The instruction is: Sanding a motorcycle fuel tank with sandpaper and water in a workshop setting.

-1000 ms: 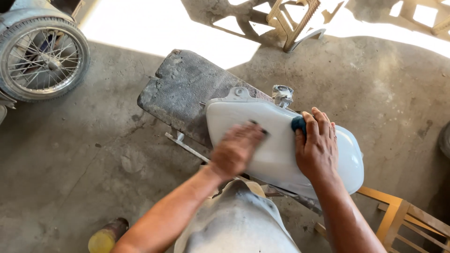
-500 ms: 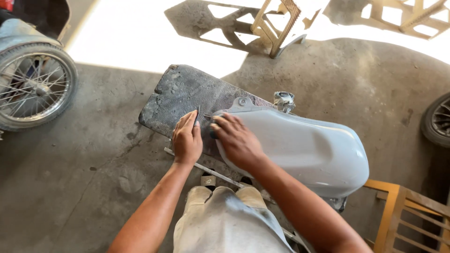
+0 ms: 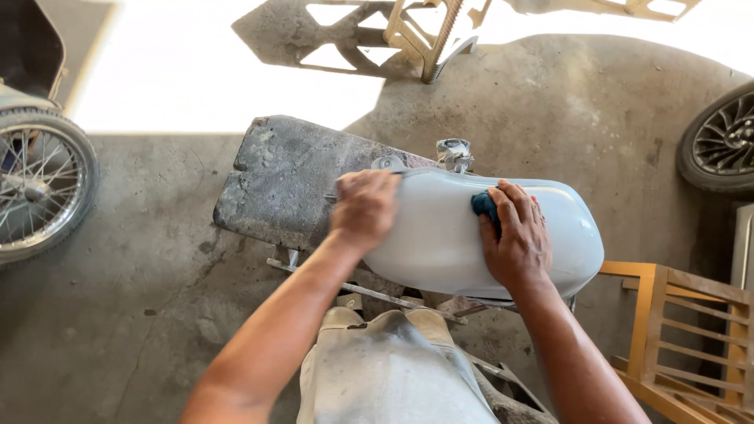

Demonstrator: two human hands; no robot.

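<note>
Both our hands on the pale fuel tank (image 3: 440, 235).
Our left hand (image 3: 363, 208) lies flat and empty on its left end; our right hand (image 3: 514, 235) presses a blue pad (image 3: 484, 206).

a dusty grey slab (image 3: 290, 177) on the concrete floor (image 3: 118, 314) carries the pale tank (image 3: 440, 235).

floor: grey concrete (image 3: 141, 330) | light: sunlit patch (image 3: 212, 71) | wheels: spoked (image 3: 39, 188), dark alloy (image 3: 722, 141) | frame: orange, probably wood (image 3: 683, 330)
</note>
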